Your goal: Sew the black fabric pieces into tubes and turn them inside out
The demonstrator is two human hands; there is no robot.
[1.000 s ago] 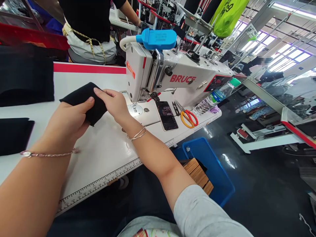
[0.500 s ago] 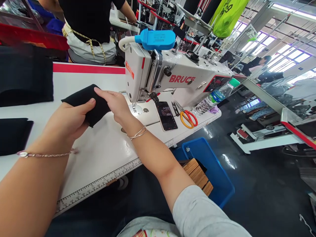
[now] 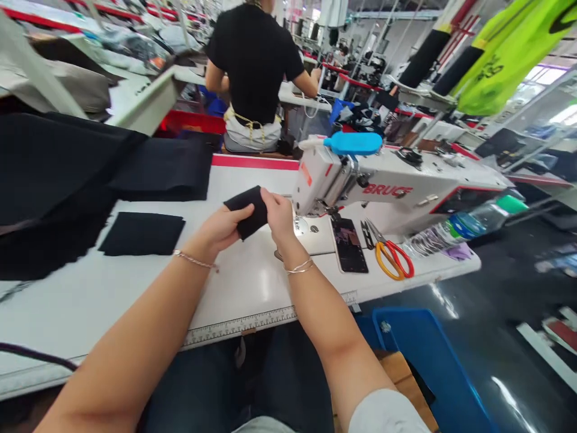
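Between my two hands is a small piece of black fabric (image 3: 249,207), raised above the white table just left of the sewing machine (image 3: 324,180). My left hand (image 3: 220,227) is closed on its left side, thumb lying on top. The fingers of my right hand (image 3: 279,218) pinch its right edge near the upper corner. Further left on the table lies a stack of black fabric pieces (image 3: 142,234). Behind that, larger black cloth (image 3: 162,168) spreads across the table's left side.
Right of the needle area lie a phone (image 3: 349,243), thread snips (image 3: 366,234) and scissors (image 3: 392,258). A water bottle (image 3: 464,225) leans by the machine. A blue bin (image 3: 437,355) stands below the table edge. A co-worker (image 3: 255,66) sits beyond the table.
The camera view has swung left, so the table, machine and hands appear further right and more of the black cloth shows. Both hands still hold the fabric piece.
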